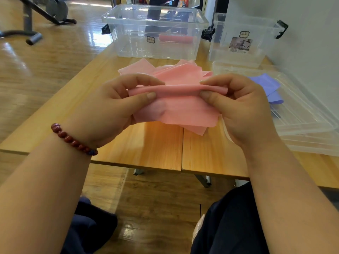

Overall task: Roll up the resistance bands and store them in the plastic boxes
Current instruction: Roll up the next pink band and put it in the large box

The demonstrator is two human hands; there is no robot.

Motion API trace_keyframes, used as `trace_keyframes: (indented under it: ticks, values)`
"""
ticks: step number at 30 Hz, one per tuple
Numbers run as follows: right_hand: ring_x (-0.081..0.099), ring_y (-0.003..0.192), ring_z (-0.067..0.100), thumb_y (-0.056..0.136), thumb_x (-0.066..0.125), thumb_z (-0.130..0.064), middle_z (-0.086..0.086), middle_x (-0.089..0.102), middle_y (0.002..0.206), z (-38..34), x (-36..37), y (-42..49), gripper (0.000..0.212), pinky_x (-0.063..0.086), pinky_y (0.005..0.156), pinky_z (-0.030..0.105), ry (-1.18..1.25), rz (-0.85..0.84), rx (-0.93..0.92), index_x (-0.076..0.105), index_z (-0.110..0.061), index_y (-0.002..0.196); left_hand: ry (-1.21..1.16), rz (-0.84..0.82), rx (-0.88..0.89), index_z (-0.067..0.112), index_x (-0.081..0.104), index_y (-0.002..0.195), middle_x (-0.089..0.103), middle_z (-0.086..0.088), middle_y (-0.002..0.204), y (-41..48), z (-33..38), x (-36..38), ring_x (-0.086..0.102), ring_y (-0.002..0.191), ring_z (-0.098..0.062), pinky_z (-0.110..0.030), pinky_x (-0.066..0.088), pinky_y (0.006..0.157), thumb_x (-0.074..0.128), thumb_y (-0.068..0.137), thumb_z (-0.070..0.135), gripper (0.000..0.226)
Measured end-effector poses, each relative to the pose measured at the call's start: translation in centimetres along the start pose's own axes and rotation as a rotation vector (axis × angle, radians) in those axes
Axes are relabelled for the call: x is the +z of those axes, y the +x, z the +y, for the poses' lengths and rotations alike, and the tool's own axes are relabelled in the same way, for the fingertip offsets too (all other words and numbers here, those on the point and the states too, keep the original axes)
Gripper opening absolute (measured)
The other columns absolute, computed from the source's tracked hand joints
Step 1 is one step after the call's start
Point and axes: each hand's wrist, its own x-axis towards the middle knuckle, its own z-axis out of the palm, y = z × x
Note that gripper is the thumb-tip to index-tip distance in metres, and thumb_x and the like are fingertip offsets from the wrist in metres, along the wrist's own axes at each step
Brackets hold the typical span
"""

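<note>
Both hands, left hand [117, 99] and right hand [236, 105], are pinching the pink band [179, 105] at either end of its rolled edge, holding it above the near counter [156, 143], probably keeping the roll even; clear boxes [156, 32] are waiting far behind.
</note>
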Motion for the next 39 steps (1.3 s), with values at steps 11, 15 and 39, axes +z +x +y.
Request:
trace_keyframes:
  ticks: [11, 15, 39]
  values:
    - [0.065, 0.105, 0.013, 0.084, 0.072, -0.008, -0.009, 0.073, 0.098, 0.37, 0.15, 0.1, 0.034, 0.051, 0.087, 0.026, 0.015, -0.019, 0.007, 0.076, -0.041, 0.082, -0.065, 0.079, -0.042, 0.015, 0.073, 0.094, 0.073, -0.001, 0.091, -0.07, 0.17, 0.55, 0.068, 0.086, -0.011, -0.021, 0.055, 0.07, 0.067, 0.076, 0.022, 0.02]
    - [0.064, 0.108, 0.017, 0.078, 0.075, -0.016, -0.003, 0.07, 0.111, 0.3, 0.06, 0.08, 0.029, 0.054, 0.086, 0.031, 0.074, -0.113, 0.08, 0.07, -0.037, 0.096, 0.004, 0.12, 0.001, 0.025, 0.078, 0.081, 0.072, -0.001, 0.093, -0.1, 0.22, 0.45, 0.067, 0.088, -0.013, -0.021, 0.055, 0.071, 0.079, 0.072, 0.023, 0.01]
    - [0.066, 0.097, 0.006, 0.083, 0.071, 0.001, -0.013, 0.073, 0.088, -0.12, 0.47, 0.05, 0.029, 0.051, 0.083, 0.02, 0.055, -0.026, 0.077, 0.075, -0.028, 0.081, 0.151, 0.117, 0.018, 0.032, 0.078, 0.091, 0.073, 0.001, 0.098, -0.15, 0.14, -0.11, 0.067, 0.094, -0.016, -0.034, 0.059, 0.08, 0.065, 0.077, 0.027, 0.019]
